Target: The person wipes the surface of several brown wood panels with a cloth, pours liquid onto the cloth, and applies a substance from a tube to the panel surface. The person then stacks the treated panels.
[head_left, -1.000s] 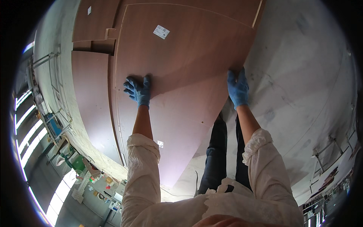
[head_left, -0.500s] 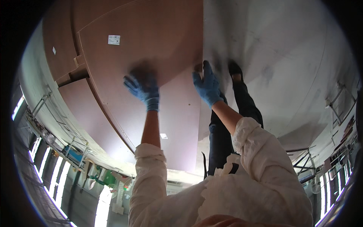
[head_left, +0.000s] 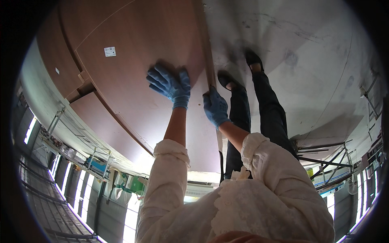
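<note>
A large brown wood-look panel (head_left: 133, 81) with a small white label (head_left: 110, 51) spreads in front of me, left of my legs. My left hand (head_left: 170, 86), in a blue glove, lies on its face with fingers spread. My right hand (head_left: 216, 107), also in a blue glove, is closed on the panel's right edge (head_left: 209, 60). Its fingers are curled, and the fingertips are partly hidden. The panel's narrow side shows along that edge, above my right hand.
More brown panels (head_left: 103, 121) lie at the left, some with gaps between them. Pale grey floor (head_left: 308, 81) extends to the right, where my dark shoes (head_left: 253, 57) stand. Metal frames (head_left: 330, 164) stand at the lower right, and other racks (head_left: 99, 160) at the lower left.
My right hand has gone from fingers apart to closed on the panel's edge. My left hand now lies on the panel, farther right. The panel's narrow side has come into sight.
</note>
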Demonstrator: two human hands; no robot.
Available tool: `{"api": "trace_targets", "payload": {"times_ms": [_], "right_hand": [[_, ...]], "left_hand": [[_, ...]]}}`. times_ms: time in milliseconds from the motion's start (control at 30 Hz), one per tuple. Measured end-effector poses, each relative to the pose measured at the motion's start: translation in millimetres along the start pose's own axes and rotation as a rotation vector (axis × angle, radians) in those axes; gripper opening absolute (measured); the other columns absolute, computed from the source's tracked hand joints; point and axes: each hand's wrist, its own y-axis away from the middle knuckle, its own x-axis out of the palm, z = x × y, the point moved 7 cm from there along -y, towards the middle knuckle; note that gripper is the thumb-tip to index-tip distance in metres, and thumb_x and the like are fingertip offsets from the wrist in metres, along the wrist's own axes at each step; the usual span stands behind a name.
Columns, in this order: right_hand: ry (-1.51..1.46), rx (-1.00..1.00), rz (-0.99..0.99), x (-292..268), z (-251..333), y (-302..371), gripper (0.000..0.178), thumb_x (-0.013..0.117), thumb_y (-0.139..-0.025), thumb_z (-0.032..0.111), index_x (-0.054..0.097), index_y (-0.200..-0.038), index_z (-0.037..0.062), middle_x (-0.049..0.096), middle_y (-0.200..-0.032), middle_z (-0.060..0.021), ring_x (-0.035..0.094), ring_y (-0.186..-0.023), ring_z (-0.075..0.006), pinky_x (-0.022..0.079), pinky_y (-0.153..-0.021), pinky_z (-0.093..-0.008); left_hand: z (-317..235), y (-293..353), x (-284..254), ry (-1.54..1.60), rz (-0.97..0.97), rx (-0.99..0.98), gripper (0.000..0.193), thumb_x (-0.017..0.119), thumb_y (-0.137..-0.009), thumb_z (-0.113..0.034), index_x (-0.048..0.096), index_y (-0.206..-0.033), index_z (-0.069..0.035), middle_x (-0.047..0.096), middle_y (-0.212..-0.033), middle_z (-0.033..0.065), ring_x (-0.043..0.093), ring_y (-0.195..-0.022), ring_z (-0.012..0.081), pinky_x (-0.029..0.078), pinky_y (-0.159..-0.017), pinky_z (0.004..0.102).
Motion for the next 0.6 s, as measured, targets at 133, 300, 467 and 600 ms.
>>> {"api": "trace_targets", "payload": {"times_ms": [133,300,467,600], "right_hand": [[-0.001,-0.001,-0.006,-1.6,-4.3,0.4,0.042,0.056,-0.101,0.027,0.057,-0.134,0.0006,0.071,-0.115,-0.0202,0.07,-0.097,-0.0388,0.056,-0.086,-0.0464],[-0.009,0.019,-0.02,-4.9,-3.8,3.7,0.034,0.054,-0.103,0.028,0.06,-0.125,0.0028,0.067,-0.119,-0.0239,0.067,-0.101,-0.043,0.054,-0.09,-0.0494],[0.066,0.072,-0.008,-10.5,-6.6,13.1,0.03,0.06,-0.099,0.026,0.059,-0.123,0.008,0.069,-0.111,-0.0207,0.068,-0.093,-0.0411,0.056,-0.081,-0.0501],[0.055,0.037,0.024,-6.8,-9.7,12.8,0.032,0.056,-0.102,0.025,0.059,-0.127,0.0048,0.072,-0.111,-0.0203,0.07,-0.095,-0.0393,0.057,-0.083,-0.047]], "left_hand": [[-3.3,0.2,-1.2,-0.006,0.009,-0.026,0.103,0.033,-0.093,-0.081,0.015,-0.164,-0.009,0.015,-0.167,0.0285,0.016,-0.151,0.0555,0.016,-0.119,0.0712],[-10.9,-2.0,-9.6,-0.061,0.036,-0.036,0.101,0.036,-0.093,-0.079,0.016,-0.163,-0.01,0.015,-0.166,0.0287,0.017,-0.151,0.0548,0.016,-0.119,0.0706],[-8.5,2.9,-5.8,-0.047,0.084,-0.039,0.101,0.042,-0.092,-0.075,0.014,-0.164,-0.009,0.013,-0.167,0.0287,0.014,-0.152,0.0546,0.013,-0.12,0.0695],[-6.2,6.6,-2.9,-0.043,0.059,-0.014,0.1,0.046,-0.093,-0.072,0.012,-0.164,-0.009,0.012,-0.167,0.0287,0.012,-0.152,0.0542,0.012,-0.121,0.0691]]}}
